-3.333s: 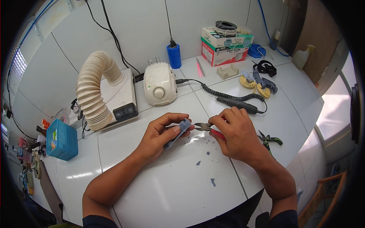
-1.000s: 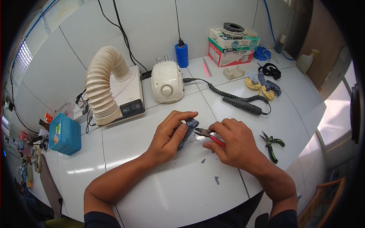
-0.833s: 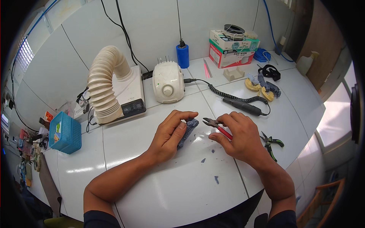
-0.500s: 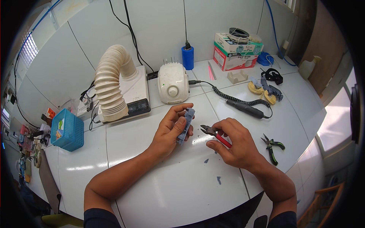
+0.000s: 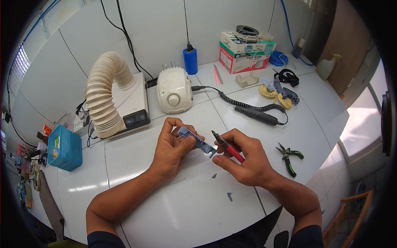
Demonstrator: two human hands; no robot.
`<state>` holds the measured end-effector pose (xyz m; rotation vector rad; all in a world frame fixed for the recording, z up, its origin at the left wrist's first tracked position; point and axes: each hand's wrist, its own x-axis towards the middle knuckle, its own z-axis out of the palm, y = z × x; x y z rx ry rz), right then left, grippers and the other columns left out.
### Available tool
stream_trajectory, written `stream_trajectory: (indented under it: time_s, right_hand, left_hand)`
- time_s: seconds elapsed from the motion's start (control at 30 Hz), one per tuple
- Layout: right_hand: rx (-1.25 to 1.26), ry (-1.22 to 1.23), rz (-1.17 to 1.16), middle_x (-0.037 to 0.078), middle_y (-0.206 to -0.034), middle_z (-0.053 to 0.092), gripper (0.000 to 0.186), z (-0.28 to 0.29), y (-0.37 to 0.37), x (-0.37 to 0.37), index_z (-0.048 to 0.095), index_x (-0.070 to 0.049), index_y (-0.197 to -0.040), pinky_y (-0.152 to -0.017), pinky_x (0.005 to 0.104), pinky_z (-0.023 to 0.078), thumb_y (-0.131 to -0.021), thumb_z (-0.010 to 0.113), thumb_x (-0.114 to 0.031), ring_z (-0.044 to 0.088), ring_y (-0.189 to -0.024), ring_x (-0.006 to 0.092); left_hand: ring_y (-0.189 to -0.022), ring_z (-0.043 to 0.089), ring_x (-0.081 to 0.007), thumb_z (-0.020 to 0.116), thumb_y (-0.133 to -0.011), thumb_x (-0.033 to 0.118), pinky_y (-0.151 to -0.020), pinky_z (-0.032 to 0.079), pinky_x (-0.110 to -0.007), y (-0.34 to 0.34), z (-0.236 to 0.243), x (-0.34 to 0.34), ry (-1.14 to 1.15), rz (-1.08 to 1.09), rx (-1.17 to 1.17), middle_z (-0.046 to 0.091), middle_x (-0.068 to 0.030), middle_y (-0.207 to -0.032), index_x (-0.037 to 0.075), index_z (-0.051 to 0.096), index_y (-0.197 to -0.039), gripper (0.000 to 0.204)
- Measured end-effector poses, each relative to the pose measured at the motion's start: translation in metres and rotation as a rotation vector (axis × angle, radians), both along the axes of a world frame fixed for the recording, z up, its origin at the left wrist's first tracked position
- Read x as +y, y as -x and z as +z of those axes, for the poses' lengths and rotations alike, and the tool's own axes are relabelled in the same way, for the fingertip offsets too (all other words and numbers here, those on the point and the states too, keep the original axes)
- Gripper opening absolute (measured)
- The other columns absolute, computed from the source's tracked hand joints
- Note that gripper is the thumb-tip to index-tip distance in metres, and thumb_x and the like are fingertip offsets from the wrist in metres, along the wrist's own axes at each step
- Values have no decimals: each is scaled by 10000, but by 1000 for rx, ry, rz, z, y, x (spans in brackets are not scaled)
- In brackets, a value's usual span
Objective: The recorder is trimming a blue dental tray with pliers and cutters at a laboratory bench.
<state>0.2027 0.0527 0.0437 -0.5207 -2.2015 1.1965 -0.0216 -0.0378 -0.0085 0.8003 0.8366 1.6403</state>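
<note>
In the middle of the frame, the person's left hand (image 5: 168,145) holds a narrow blue-grey piece (image 5: 199,143), thumb pressed on its near face and fingers behind it. The piece slants down from the upper left toward the right, its lower end close to the tips of the other hand; whether they touch it cannot be told. Right of centre, the right hand (image 5: 247,160) is closed around red-handled cutters (image 5: 234,152), their dark jaws pointing to the upper left, just beside the piece; whether the jaws are apart or together is hard to see. Below both hands, small blue-grey fragments (image 5: 230,197) lie scattered on the white table (image 5: 173,215). Toward the right of the frame, green-and-black pliers (image 5: 286,158) lie with their jaws a little apart. Above the right hand rests a black handpiece (image 5: 258,116), its coiled cord leading left to a white control unit (image 5: 173,91) at upper centre. Yellow models (image 5: 268,91) sit at upper right, near a black strap (image 5: 288,77). At upper left a ribbed cream hose (image 5: 100,93) arches over its base, with a blue basket (image 5: 65,149) farther left and lower.
</note>
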Motion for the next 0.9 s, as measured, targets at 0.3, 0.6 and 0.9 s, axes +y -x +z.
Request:
stream_trajectory:
  time_s: [0.3,0.6,0.9]
  right_hand:
    - [-88,296,-39,82,-984,715,198,2,1,2,649,5,-1158,-816,277,546,-1022,739,-107,687,-893,124]
    - [-310,-920,-223,82,-972,557,383,15,-11,16,709,-55,-1136,-850,399,382,-764,751,29,539,-943,259]
    - [-567,-947,-222,148,-1140,543,521,12,-5,-3,664,-50,-1300,-1049,484,323,-785,704,20,504,-1160,314]
  left_hand:
    - [-1121,715,-206,807,-962,65,-1007,637,-412,-16,14,-1,13,-29,137,601,-115,-1293,168,357,-1378,622]
    - [-1039,727,-181,691,-1054,118,-862,685,-364,11,16,8,75,-55,215,642,-65,-1169,150,282,-1620,699]
    - [-1003,740,-181,648,-1066,90,-864,693,-354,3,22,10,89,-40,319,627,-82,-1169,134,298,-1634,669]
